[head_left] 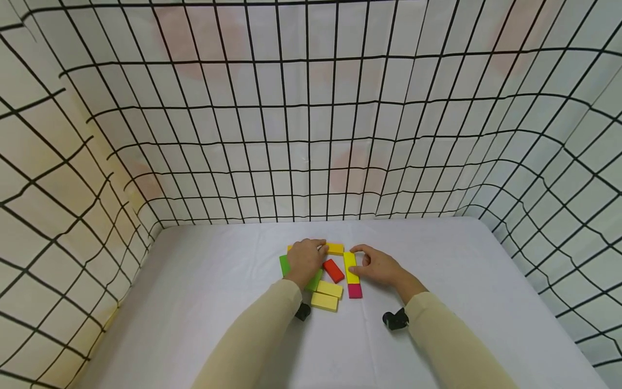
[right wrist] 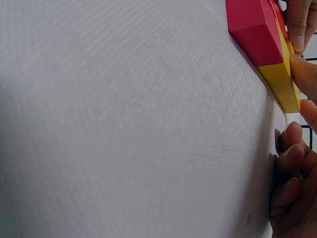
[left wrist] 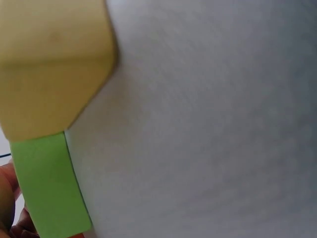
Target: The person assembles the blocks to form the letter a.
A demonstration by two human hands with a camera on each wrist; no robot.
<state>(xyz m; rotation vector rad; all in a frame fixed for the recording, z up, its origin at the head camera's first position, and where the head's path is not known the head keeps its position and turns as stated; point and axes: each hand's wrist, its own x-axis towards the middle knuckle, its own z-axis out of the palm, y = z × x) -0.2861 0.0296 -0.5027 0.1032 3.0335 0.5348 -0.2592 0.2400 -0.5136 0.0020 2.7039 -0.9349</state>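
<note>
Flat rectangular blocks lie in a loose ring on the white table. My right hand (head_left: 381, 267) pinches the long yellow block (head_left: 350, 267) on the ring's right side, index finger at its far end and thumb on its side. A dark pink block (head_left: 355, 291) touches its near end. At the back, my left hand (head_left: 306, 259) holds the left end of an orange-yellow block (head_left: 335, 249) between thumb and index finger. Green blocks (head_left: 284, 263) lie partly hidden beneath that hand. Inside the ring is a red block (head_left: 333, 270). Two pale yellow blocks (head_left: 324, 302) lie in front.
Black wire grid (head_left: 311, 140) stands along the back and both sides of the white tabletop (head_left: 194, 302). A black wrist device (head_left: 396, 319) hangs below the right sleeve. Another orange-yellow edge (head_left: 290, 248) shows left of the left hand.
</note>
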